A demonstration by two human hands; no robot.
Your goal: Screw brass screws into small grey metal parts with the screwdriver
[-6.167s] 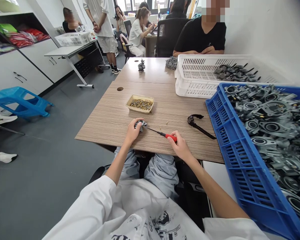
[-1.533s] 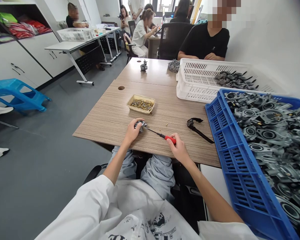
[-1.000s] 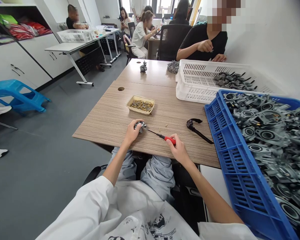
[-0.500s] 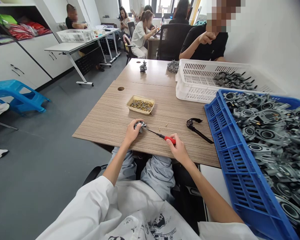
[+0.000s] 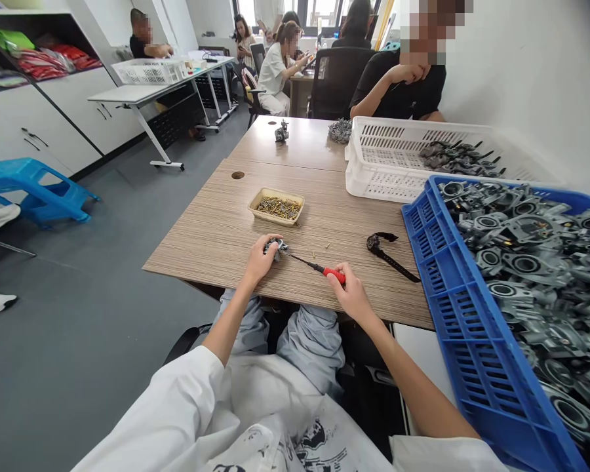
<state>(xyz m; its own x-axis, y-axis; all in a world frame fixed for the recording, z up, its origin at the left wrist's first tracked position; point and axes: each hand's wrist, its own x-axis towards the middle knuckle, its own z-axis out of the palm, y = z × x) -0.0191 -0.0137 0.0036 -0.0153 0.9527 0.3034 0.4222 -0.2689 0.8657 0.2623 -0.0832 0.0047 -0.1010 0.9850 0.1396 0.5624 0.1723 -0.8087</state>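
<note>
My left hand [image 5: 262, 257] is closed around a grey metal casting [image 5: 280, 248] near the front edge of the table, its fingers hiding part of it. In my right hand [image 5: 349, 288] is a screwdriver [image 5: 334, 274] with a red handle and a thin dark shaft. Its tip reaches the right side of the casting; the exact contact is too small to make out. Two small brass pieces [image 5: 313, 254] lie on the table just beyond the shaft. Farther back, a cream tray [image 5: 276, 218] holds many small brass and grey pieces.
A black wristwatch [image 5: 373, 243] lies right of the screwdriver. The blue crate [image 5: 440, 282], heaped with metal castings, borders the table's right side. Behind it stands a white crate [image 5: 381, 190] with dark parts. One metal assembly [image 5: 282, 132] sits at the far end. A person [image 5: 398, 85] sits opposite.
My hands, the casting and the screwdriver look unmoved. The person opposite has shifted slightly left.
</note>
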